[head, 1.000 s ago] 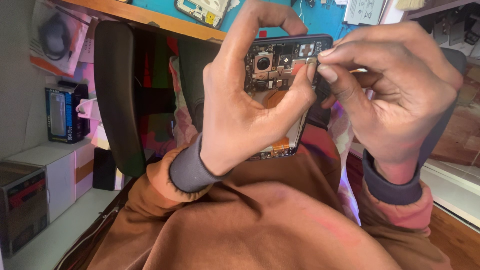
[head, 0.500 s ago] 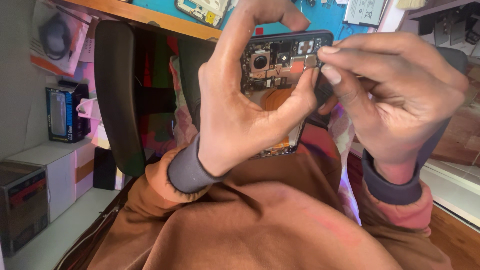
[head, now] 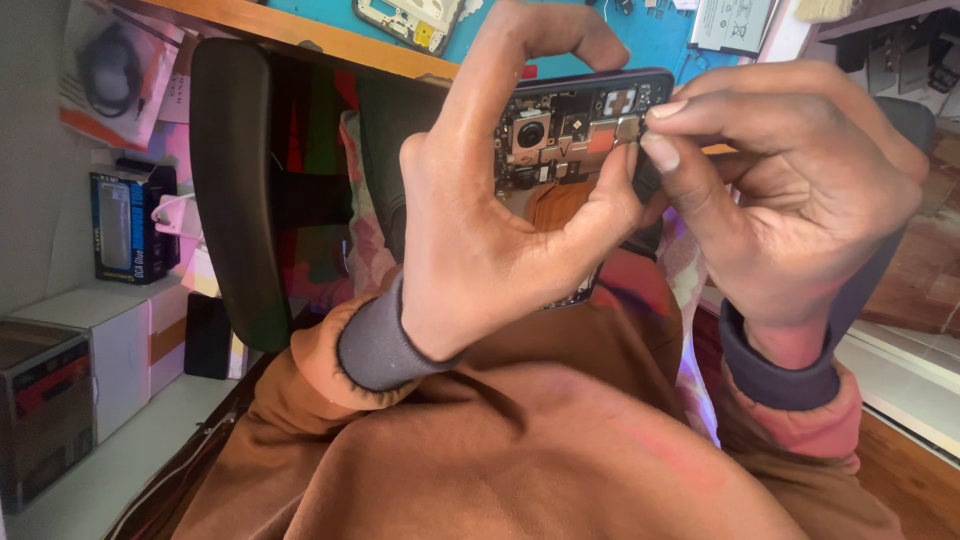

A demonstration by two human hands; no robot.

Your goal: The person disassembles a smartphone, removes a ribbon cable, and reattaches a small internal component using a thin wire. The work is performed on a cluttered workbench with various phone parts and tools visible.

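Left hand gripping an opened phone from the side, thumb pressing against the lower part of the exposed inside, curled forefinger arching over the top edge, the rest of the fingers hidden behind. Clamped firmly on the phone, holding it up close to the chest with its open back facing the camera. Right hand closing in from the other side, thumb and forefinger pinched together at the upper right corner of the circuit board, right beside a small metal part; whether anything is actually caught between those fingertips cannot be told. Remaining right fingers folded into the palm.

Showing inside the phone: a round camera lens near the top, dark boards and small silver shields around it, an orange-brown sheet below.

Both wrists coming out of grey cuffs and rust-brown sleeves, the same brown cloth filling the lower part of the view. Standing behind the hands, a dark chair back. Running above that, a wooden table edge with a blue mat and a pale phone frame lying on it. Sitting off to the left, a blue box and white boxes on a shelf.
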